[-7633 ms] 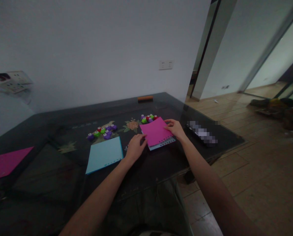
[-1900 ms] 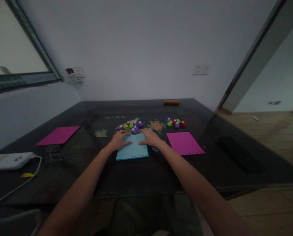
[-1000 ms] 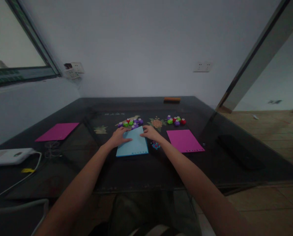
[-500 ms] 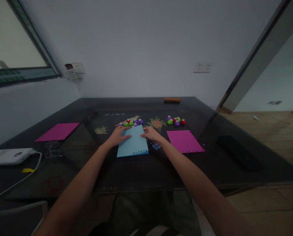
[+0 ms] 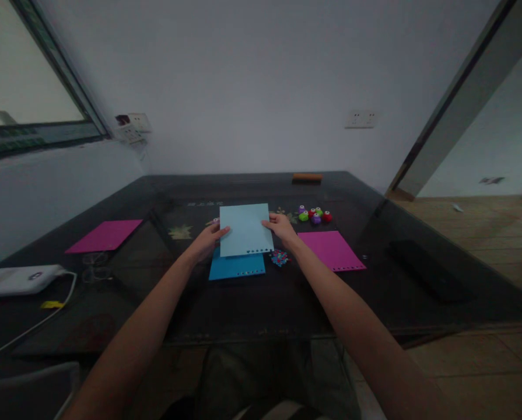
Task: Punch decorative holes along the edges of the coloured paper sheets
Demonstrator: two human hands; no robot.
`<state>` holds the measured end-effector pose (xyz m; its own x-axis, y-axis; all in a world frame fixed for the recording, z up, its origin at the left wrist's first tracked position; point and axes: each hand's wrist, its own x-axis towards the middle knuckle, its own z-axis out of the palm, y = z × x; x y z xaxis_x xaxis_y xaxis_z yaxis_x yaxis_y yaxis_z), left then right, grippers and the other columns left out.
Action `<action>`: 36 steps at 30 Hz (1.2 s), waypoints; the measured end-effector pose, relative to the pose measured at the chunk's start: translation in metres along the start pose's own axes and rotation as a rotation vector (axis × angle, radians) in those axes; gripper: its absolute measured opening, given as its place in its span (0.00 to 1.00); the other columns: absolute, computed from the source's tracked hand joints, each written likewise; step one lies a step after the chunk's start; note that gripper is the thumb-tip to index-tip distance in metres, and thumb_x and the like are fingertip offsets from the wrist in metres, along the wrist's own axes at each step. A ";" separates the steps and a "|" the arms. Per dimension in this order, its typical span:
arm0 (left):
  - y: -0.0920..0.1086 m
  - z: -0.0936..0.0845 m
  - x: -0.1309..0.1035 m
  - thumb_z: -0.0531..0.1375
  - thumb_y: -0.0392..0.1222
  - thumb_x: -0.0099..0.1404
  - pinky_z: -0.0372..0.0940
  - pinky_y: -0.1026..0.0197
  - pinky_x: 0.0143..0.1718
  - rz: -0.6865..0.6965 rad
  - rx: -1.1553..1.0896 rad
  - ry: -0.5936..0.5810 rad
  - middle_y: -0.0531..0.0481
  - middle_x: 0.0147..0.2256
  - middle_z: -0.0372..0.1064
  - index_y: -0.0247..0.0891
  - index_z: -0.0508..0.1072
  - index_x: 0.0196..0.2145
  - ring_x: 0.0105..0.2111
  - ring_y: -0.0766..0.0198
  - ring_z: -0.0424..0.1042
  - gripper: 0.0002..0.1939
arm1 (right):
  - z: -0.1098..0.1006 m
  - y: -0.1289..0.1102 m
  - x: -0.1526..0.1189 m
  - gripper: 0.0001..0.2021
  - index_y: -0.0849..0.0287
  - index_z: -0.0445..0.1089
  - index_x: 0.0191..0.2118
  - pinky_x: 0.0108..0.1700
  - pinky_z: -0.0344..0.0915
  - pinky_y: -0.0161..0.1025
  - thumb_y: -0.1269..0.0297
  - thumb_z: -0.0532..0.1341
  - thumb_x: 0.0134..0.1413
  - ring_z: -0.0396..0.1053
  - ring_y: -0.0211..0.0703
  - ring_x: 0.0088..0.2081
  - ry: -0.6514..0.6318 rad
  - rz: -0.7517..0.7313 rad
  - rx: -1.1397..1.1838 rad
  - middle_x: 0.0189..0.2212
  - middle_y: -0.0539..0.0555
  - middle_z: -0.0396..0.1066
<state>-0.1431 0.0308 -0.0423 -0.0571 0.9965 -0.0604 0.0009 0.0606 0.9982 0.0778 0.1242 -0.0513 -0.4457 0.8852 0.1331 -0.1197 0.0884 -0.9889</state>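
A light blue sheet [image 5: 246,230] with punched holes along its near edge is held up by its two sides. My left hand [image 5: 208,240] pinches its left side, thumb on top. On the right side, my right hand [image 5: 282,227] grips it the same way. Beneath lies a darker blue sheet [image 5: 237,267] with a similar row of holes, partly covered. A small heap of red and blue bits [image 5: 279,258] sits just right of the sheets. Behind the held sheet, a purple ball with an eye-like spot [image 5: 215,221] peeks out; the rest there is hidden.
A pink sheet [image 5: 331,251] lies to the right, with several coloured eye-spotted balls [image 5: 315,215] behind it. Another pink sheet [image 5: 104,235] is at far left, near a white device [image 5: 20,279] with a cable. A dark oblong object [image 5: 425,271] rests at right; a brown bar [image 5: 307,177] lies at the back.
Both hands have lifted the light blue sheet and shifted it away and slightly right. More of the darker blue sheet is uncovered, while most of the left ball cluster is now hidden.
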 end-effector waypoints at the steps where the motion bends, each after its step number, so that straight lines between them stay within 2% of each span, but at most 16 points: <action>1: 0.003 0.003 -0.005 0.63 0.46 0.54 0.67 0.56 0.39 -0.062 -0.031 -0.064 0.39 0.44 0.70 0.33 0.68 0.45 0.40 0.56 0.71 0.22 | -0.002 0.000 0.001 0.08 0.62 0.71 0.33 0.34 0.65 0.36 0.70 0.62 0.43 0.69 0.38 0.29 0.019 -0.023 0.028 0.31 0.53 0.74; 4: 0.009 0.013 -0.016 0.64 0.45 0.53 0.67 0.58 0.33 -0.151 -0.029 -0.159 0.38 0.42 0.70 0.31 0.70 0.43 0.35 0.58 0.73 0.21 | -0.005 -0.001 0.002 0.10 0.61 0.71 0.33 0.35 0.65 0.37 0.64 0.64 0.41 0.69 0.39 0.30 0.064 -0.107 0.077 0.32 0.53 0.74; 7: 0.011 0.021 -0.024 0.64 0.45 0.52 0.65 0.59 0.28 -0.146 0.041 -0.217 0.38 0.39 0.72 0.31 0.69 0.43 0.31 0.57 0.73 0.22 | -0.006 -0.002 0.001 0.14 0.60 0.71 0.34 0.34 0.65 0.38 0.60 0.65 0.39 0.69 0.40 0.31 0.082 -0.155 0.087 0.32 0.52 0.74; 10: 0.010 0.026 -0.026 0.64 0.46 0.52 0.62 0.61 0.23 -0.105 0.132 -0.254 0.39 0.33 0.73 0.31 0.71 0.38 0.25 0.60 0.71 0.19 | -0.004 -0.004 0.000 0.15 0.59 0.71 0.35 0.33 0.65 0.38 0.57 0.65 0.39 0.69 0.40 0.30 0.087 -0.171 0.065 0.32 0.52 0.74; 16: 0.007 0.023 -0.020 0.64 0.49 0.51 0.59 0.63 0.21 0.024 0.299 -0.236 0.40 0.26 0.73 0.31 0.74 0.26 0.21 0.63 0.67 0.15 | -0.002 -0.007 -0.002 0.15 0.59 0.72 0.34 0.32 0.65 0.37 0.56 0.66 0.39 0.68 0.40 0.29 0.095 -0.208 0.070 0.31 0.52 0.74; 22: 0.010 0.019 -0.018 0.63 0.48 0.51 0.60 0.62 0.21 0.061 0.370 -0.246 0.40 0.25 0.73 0.29 0.76 0.28 0.21 0.62 0.68 0.15 | -0.002 -0.006 -0.001 0.14 0.60 0.72 0.33 0.34 0.65 0.39 0.57 0.66 0.39 0.69 0.40 0.30 0.102 -0.210 0.052 0.31 0.52 0.74; 28: 0.006 0.018 -0.017 0.63 0.47 0.52 0.61 0.62 0.22 0.054 0.348 -0.218 0.38 0.29 0.74 0.29 0.75 0.30 0.22 0.63 0.68 0.15 | -0.003 -0.003 0.002 0.15 0.59 0.72 0.33 0.34 0.66 0.39 0.56 0.66 0.38 0.69 0.41 0.31 0.110 -0.219 0.027 0.31 0.52 0.74; 36: 0.008 0.020 -0.017 0.62 0.47 0.53 0.58 0.64 0.20 0.100 0.408 -0.246 0.44 0.21 0.70 0.30 0.74 0.25 0.18 0.67 0.63 0.14 | -0.002 -0.003 0.003 0.16 0.58 0.72 0.33 0.35 0.66 0.41 0.53 0.66 0.38 0.69 0.43 0.31 0.103 -0.229 0.010 0.31 0.52 0.74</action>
<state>-0.1222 0.0152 -0.0334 0.2011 0.9795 -0.0126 0.3889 -0.0680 0.9188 0.0787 0.1277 -0.0482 -0.3135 0.8843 0.3460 -0.2165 0.2882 -0.9328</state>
